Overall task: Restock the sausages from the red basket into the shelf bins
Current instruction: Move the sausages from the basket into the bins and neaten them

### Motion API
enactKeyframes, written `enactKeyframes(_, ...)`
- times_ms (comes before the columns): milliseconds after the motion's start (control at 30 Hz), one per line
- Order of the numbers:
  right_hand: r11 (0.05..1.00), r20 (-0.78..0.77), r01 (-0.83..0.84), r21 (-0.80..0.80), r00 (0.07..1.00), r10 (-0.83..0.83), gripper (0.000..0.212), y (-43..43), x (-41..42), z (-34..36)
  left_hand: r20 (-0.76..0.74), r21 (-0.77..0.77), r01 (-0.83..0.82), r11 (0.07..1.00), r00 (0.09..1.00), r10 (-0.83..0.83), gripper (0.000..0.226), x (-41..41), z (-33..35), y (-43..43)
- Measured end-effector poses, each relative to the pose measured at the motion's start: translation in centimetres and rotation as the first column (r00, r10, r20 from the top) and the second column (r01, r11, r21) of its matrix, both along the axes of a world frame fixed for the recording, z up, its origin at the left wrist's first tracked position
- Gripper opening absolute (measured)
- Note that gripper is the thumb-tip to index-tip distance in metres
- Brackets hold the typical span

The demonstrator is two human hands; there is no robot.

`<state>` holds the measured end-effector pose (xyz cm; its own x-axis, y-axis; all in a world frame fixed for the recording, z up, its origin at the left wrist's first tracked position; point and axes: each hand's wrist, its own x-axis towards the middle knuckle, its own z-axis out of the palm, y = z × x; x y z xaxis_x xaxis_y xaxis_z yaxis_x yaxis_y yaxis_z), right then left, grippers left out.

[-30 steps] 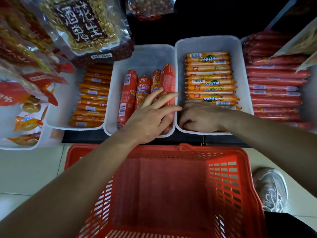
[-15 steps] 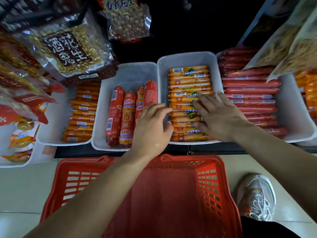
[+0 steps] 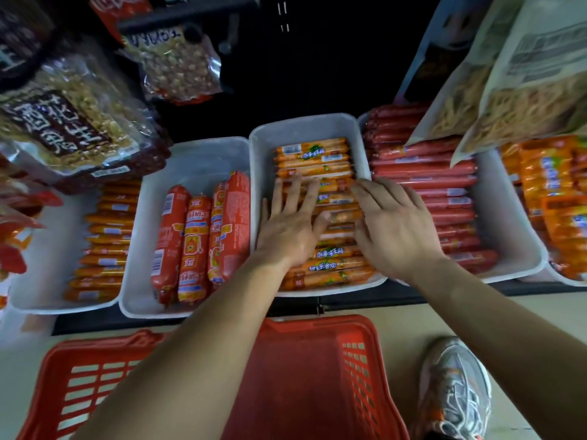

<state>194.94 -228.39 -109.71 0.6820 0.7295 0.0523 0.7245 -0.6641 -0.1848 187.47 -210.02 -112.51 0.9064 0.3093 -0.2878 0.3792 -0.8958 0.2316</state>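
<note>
Left hand [image 3: 287, 223] and right hand [image 3: 394, 227] lie flat, fingers straight, on orange sausages [image 3: 313, 150] in the white bin [image 3: 305, 120]; red basket [image 3: 317, 376] sits at their six o'clock.

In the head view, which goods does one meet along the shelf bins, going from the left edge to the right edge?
Thin orange sausages → thick red sausages → orange sausages with green labels, where the left hand and then the right hand rest → long red sausages → orange packs.
</note>
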Motion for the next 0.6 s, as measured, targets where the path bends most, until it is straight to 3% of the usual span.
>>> enactKeyframes(200, 0.996, -0.112, 0.06, 0.07, 0.992, -0.052, 0.062, 0.0, -0.9, -0.4, 0.047, 0.116, -0.004, 0.993, 0.999, -0.002, 0.057, 6.5, 0.0, 3.5)
enactKeyframes(333, 0.997, -0.128, 0.064, 0.037, 0.99, -0.058, 0.066, 0.0, -0.9, -0.2, 0.188, 0.098, -0.02, 0.995, 0.982, 0.001, 0.059, 5.4, 0.7, 3.1)
enactKeyframes(467, 0.997, -0.137, 0.074, 0.039, 0.988, -0.068, 0.069, 0.1, -1.0, -0.1, 0.053, 0.119, 0.076, 0.99, 0.995, -0.082, 0.071, 2.1, -0.7, 0.4)
enactKeyframes(600, 0.993, -0.165, 0.107, 0.05, 0.981, -0.097, 0.07, -0.1, -0.9, -0.4, 0.132, 0.152, -0.001, 0.988, 0.991, -0.019, 0.061, 6.2, -1.1, 2.2)
